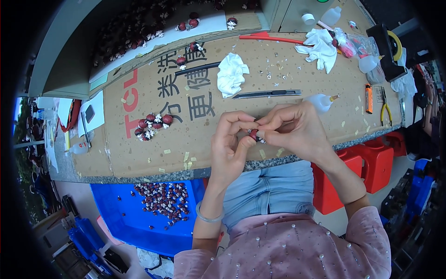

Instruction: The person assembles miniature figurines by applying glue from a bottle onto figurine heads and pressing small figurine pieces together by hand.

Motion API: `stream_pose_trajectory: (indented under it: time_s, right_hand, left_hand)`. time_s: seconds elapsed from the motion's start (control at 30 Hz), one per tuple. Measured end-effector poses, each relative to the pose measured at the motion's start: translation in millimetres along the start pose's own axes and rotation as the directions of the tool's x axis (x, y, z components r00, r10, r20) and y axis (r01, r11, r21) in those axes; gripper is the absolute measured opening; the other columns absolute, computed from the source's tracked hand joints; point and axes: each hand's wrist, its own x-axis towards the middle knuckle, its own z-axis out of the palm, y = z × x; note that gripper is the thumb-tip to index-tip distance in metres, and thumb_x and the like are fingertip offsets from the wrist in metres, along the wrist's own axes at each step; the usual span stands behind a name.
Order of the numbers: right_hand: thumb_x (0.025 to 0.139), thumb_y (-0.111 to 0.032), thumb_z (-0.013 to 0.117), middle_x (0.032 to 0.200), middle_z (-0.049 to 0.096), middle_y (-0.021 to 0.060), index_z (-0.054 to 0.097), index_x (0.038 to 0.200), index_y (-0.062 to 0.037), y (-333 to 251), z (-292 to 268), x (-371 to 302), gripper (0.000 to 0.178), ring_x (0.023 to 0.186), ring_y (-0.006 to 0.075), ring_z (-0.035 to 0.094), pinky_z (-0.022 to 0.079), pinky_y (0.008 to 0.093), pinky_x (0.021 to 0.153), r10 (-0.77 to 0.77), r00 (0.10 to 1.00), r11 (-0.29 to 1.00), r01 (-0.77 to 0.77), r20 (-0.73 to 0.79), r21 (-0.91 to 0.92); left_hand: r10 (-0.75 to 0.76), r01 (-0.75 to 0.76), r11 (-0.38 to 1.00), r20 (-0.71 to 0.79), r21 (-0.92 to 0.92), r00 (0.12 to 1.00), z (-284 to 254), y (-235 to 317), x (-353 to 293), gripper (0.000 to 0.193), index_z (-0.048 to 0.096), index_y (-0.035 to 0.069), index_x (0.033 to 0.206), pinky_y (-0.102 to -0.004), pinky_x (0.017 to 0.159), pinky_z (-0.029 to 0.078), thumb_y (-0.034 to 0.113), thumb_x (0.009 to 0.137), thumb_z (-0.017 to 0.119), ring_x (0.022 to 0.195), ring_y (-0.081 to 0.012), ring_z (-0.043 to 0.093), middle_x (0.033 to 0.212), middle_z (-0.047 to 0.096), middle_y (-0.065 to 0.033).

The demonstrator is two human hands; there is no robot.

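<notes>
Close to the table's front edge, a small dark-red-and-white figurine is held between my two hands. My left hand pinches it from the left, thumb and fingers closed around it. On the other side, my right hand has thumb and fingertips pressed together at the figurine. Any finer part between the fingertips is too small to make out. Several similar figurines lie in a cluster on the cardboard to the left. A utility knife and a squeeze bottle lie just beyond my hands.
A crumpled white cloth lies mid-table, with small metal bits beside it. Pliers, an orange box and a tape dispenser stand right. A shelf holds many figurines; a blue bin below holds more. Red stools stand right.
</notes>
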Motion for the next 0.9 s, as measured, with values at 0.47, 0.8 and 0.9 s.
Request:
stream_pose_trajectory:
  time_s: [0.47,0.8,0.9]
  right_hand:
    - [0.076,0.002,0.070,0.089,0.067,0.0130,0.069,0.084,0.0046,-1.2,-4.0,-2.5,0.008,0.078,0.0139,0.065,0.054,0.0251,0.070,0.081,0.997,0.990,-0.082,0.015,0.112]
    - [0.083,-0.004,0.066,0.090,0.068,0.0126,0.066,0.096,0.0052,0.8,2.1,-4.1,0.016,0.079,0.0136,0.065,0.053,0.0241,0.064,0.138,0.989,0.967,-0.147,0.058,0.207]
    - [0.084,-0.003,0.063,0.090,0.068,0.0134,0.065,0.095,0.0055,6.6,-0.4,-9.2,0.014,0.077,0.0146,0.065,0.053,0.0244,0.064,0.058,0.998,0.988,-0.053,-0.025,0.142]
  left_hand:
    - [-0.011,0.012,0.997,0.014,-0.076,1.000,-1.2,4.4,1.9,0.028,0.044,-0.002,0.115,-0.0253,0.087,0.041,-0.003,0.088,0.052,0.097,-0.0123,0.055,0.103,0.060,-0.0117]
    - [0.037,-0.040,0.998,-0.066,-0.042,0.997,-8.2,14.4,-1.8,0.028,0.044,-0.002,0.116,-0.0246,0.081,0.042,0.009,0.091,0.053,0.091,-0.0115,0.054,0.101,0.060,-0.0108]
    - [0.165,-0.119,0.980,-0.329,0.158,0.930,-31.9,28.5,-6.2,0.023,0.048,0.000,0.113,-0.0254,0.081,0.042,0.009,0.092,0.052,0.091,-0.0124,0.054,0.100,0.059,-0.0103]
